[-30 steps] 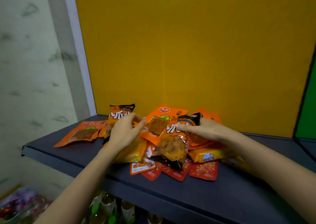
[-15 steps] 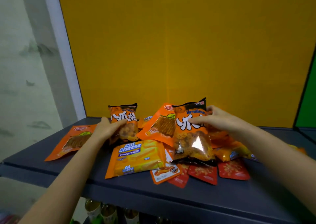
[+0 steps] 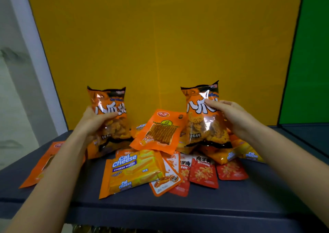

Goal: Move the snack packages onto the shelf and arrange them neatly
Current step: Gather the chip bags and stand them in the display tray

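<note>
Left hand (image 3: 97,119) grasps a puffy orange-and-black crinkly snack bag (image 3: 109,115), thumb across its front, held upright at the left of the pile. Right hand (image 3: 229,117) grips a second matching orange-and-black bag (image 3: 204,115), fingers pinching its upper right side, also upright; its bottom edge touches the packs below. Whether the left bag's bottom rests on the shelf or hangs free: cannot tell, the forearm covers it.

Between the two bags, a flat orange pouch with a clear window showing brown strips (image 3: 158,132) leans tilted on the heap. In front of it lies a yellow-orange Cal Cheese wafer pack (image 3: 131,170), flat and skewed. Just right of it are small red sachets (image 3: 203,173), overlapping each other, and an orange-and-white sachet (image 3: 167,179) half under the wafer pack. More Cal Cheese packs (image 3: 249,152) sit under the right forearm. Another flat orange pouch (image 3: 44,165) lies far left, mostly behind the left arm.

Progress: all visible packages are already on the dark grey shelf board (image 3: 195,209) against the yellow back panel (image 3: 160,45). Arranging is barely begun; the pile is jumbled, nothing in rows. Likely the two matching bags get stood at the back first.

Hidden: the pile's rear, pack count, small print too blurred. Lower shelf contents cut off at the bottom edge.
</note>
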A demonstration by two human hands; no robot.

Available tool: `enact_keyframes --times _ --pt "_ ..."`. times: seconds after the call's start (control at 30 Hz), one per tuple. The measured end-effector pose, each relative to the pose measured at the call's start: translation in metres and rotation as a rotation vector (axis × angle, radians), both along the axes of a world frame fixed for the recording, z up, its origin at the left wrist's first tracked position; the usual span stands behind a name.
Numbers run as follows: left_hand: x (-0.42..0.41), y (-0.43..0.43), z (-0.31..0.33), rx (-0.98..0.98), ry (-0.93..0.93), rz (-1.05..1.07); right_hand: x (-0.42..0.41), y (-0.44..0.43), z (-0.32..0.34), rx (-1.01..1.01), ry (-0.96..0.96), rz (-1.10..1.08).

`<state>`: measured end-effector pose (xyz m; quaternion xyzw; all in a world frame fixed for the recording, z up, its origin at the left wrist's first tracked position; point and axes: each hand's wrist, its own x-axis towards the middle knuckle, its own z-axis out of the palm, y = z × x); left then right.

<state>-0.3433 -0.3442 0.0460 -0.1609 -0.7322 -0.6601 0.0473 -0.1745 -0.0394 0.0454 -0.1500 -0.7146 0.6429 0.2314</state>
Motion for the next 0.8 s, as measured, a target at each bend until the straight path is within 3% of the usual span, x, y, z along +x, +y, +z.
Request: enact_keyframes --times 0.2,0.43,0.8 --pt "0.035 0.049 0.046 0.115 0.154 -0.199 0.031 0.031 0.010 -0.113 0.086 -0.082" --pt "0.104 0.173 0.050 0.181 0.043 -0.533 0.115 0.099 0.012 -0.150 0.106 -0.228" --pt "0.296 0.404 0.011 0.125 -0.182 -0.892 0.357 0.229 0.000 -0.111 0.067 -0.577"
